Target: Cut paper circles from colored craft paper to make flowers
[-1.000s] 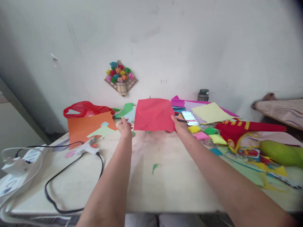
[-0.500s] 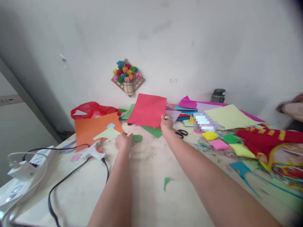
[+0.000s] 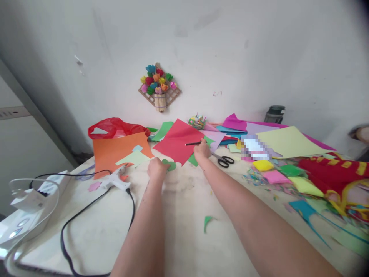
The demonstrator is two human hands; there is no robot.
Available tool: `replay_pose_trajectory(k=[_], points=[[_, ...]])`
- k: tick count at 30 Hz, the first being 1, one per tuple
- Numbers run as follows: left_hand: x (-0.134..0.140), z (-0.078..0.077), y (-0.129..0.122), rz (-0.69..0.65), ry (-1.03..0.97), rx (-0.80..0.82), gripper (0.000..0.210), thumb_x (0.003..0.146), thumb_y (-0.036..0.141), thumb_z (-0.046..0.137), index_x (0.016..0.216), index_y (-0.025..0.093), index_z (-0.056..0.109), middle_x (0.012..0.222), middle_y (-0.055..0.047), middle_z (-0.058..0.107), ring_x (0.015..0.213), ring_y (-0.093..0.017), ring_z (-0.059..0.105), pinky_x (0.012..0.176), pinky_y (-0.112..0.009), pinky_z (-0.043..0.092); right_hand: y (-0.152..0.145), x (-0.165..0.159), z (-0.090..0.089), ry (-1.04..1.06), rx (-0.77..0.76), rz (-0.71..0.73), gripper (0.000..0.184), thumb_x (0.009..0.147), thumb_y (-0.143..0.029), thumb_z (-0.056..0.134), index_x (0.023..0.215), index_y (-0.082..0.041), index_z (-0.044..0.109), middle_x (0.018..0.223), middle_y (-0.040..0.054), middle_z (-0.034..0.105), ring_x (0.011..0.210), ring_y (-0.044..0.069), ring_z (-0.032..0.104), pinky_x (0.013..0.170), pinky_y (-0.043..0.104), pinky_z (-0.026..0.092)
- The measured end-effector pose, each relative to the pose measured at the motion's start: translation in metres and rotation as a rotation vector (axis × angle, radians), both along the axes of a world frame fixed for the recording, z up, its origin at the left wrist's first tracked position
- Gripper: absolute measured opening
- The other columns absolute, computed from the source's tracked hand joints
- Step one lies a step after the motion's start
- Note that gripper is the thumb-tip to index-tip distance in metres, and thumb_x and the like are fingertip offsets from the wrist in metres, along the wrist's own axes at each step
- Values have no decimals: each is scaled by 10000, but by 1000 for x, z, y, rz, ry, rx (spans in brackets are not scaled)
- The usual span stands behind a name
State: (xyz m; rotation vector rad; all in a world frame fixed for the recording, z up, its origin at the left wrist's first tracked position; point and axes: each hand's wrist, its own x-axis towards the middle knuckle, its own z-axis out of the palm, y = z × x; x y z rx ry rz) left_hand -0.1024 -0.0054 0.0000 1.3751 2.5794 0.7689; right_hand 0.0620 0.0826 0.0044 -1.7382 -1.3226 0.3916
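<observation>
My left hand [image 3: 157, 168] is closed, pinching a green paper cutout [image 3: 170, 165] with rounded ends just above the table. My right hand [image 3: 202, 151] is wrapped round a dark pen [image 3: 191, 144], which points left across a red sheet [image 3: 178, 140]. The sheet lies turned like a diamond, partly over green paper [image 3: 193, 159]. Black-handled scissors [image 3: 225, 161] rest just right of my right hand, their blades partly hidden.
At left are a white glue gun [image 3: 117, 180] with its cord, a power strip [image 3: 49, 198] and an orange sheet [image 3: 100, 148]. Coloured packets [image 3: 276, 177], a phone [image 3: 255, 148] and a red-and-yellow piece [image 3: 323, 173] lie right. Another person's arm [image 3: 362, 134] shows far right.
The red sheet has dropped from a raised position and turned to lie cornerwise. My right hand has let go of it, and the pen now shows. My left hand has picked up the green cutout.
</observation>
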Motion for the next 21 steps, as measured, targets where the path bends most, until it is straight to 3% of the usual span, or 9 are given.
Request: replay_pose_trajectory(k=[5,15,18,21], points=[[0,3,0,-34,-26,9,377,565,358,677,888,183,593,968,-151,640,898,-302,601,603,-318,427,-18,16,4,-4,34,22,374,800,-218,414,1165,-204,498,905,102,631,873,242,587,741,363,404],[1,7,3,-195,-18,-164,266,576,376,655,746,181,591,916,-145,659,874,-308,599,608,-306,413,-42,31,4,-138,-65,35,359,846,-256,364,1191,-245,461,947,57,626,893,199,576,745,304,395],[1,5,3,-194,-90,-66,256,542,343,685,715,196,566,783,-101,662,775,-280,615,576,-295,403,-47,31,2,-162,-59,38,354,846,-262,373,1187,-248,467,939,53,633,890,196,579,738,294,395],[1,1,3,-188,-284,120,283,497,280,720,704,193,547,658,-49,628,619,-222,605,508,-270,389,-51,31,-1,-175,-30,44,350,833,-247,383,1168,-250,484,934,46,645,884,199,586,725,289,399]])
